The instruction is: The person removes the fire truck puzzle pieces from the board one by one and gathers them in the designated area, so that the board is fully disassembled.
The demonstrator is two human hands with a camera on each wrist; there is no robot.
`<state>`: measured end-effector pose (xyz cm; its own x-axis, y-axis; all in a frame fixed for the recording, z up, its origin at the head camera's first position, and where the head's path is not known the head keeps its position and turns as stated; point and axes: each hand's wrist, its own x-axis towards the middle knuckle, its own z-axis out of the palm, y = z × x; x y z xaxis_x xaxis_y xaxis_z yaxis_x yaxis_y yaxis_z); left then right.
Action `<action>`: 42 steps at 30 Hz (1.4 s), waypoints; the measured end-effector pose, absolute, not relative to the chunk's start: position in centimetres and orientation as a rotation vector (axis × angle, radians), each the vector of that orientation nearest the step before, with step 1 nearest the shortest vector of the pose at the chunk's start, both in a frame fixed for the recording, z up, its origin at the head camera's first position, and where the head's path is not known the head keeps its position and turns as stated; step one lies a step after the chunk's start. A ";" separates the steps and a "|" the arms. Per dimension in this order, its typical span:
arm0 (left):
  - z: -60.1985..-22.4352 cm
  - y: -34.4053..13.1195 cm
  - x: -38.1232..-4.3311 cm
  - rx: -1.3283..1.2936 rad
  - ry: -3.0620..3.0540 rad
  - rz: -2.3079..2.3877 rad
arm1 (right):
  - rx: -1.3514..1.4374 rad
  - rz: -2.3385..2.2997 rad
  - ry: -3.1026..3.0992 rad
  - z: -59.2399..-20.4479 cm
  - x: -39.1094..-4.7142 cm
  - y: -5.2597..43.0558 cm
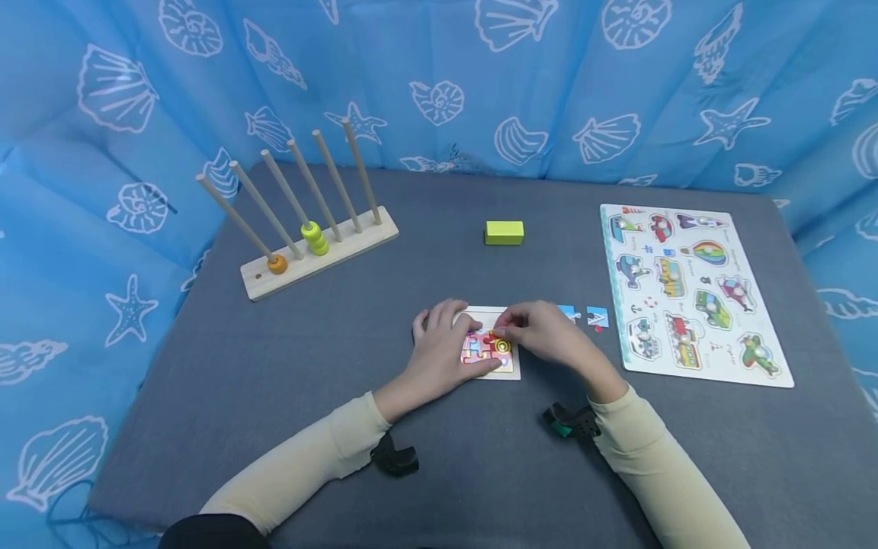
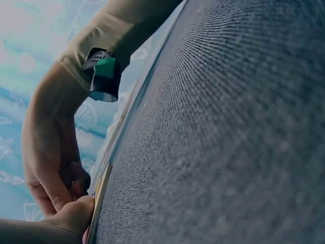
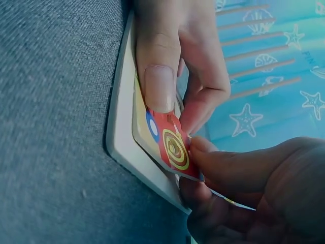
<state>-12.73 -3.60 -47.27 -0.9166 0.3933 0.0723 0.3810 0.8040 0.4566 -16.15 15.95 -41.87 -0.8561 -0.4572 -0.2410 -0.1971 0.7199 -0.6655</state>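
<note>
A small jigsaw puzzle in a white-edged tray lies flat on the table in front of the person. My left hand rests over its left side, thumb laid along the pieces and fingers towards the far edge. In the right wrist view, the left thumb presses on the puzzle. From the right, my right hand pinches a red puzzle piece with a yellow spiral between thumb and fingertips. This piece is tilted up at the tray's corner. Two loose blue puzzle pieces lie just beyond the right hand.
A yellow-green block stands behind the puzzle. At the back left is a wooden peg rack with orange and green beads on two tall pegs. A large vehicle puzzle board lies on the right. A blue shell-patterned curtain hangs behind the table.
</note>
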 end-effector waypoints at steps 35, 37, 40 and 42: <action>-47.2 -3.3 -12.3 0.582 2.938 0.869 | -0.489 -0.829 2.520 -42.0 -17.2 15.2; -47.2 -3.3 -12.2 0.593 2.943 0.871 | -0.470 -0.824 2.503 -42.0 -17.3 15.2; -47.2 -3.3 -12.2 0.613 2.956 0.870 | -0.449 -0.833 2.471 -42.0 -17.5 15.4; -47.2 -3.4 -12.2 0.623 2.961 0.867 | -0.445 -0.849 2.453 -41.9 -17.6 15.5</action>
<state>-12.20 -3.37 -47.24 -0.9217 0.3705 0.1148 0.3740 0.7701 0.5168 -17.64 15.49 -41.92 -0.8204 -0.4517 -0.3506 -0.1385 0.7518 -0.6446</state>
